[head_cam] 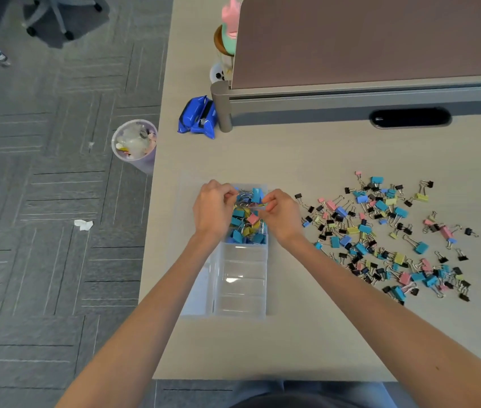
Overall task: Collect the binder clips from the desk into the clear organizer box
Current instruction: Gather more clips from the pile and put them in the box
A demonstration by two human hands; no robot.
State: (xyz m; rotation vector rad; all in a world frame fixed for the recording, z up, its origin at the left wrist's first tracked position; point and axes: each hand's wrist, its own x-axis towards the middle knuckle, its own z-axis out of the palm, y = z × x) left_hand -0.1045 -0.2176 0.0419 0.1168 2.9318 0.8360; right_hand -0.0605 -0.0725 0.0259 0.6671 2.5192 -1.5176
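Observation:
A clear organizer box (240, 293) lies on the desk in front of me, its lid open to the left. Its far compartments hold a heap of blue, yellow and pink binder clips (246, 228); the near compartments hold nothing. My left hand (212, 210) and my right hand (280, 214) hover over the filled far end, fingers curled and pinching clips between them at the top of the heap. A wide scatter of loose binder clips (386, 234) in blue, pink, yellow and black covers the desk to the right of the box.
A blue packet (196, 117) lies at the back beside a grey monitor riser post (223, 106). A desk divider panel (365, 39) stands behind. A waste bin (134, 144) sits on the floor by the desk's left edge (149, 245). An office chair base is far left.

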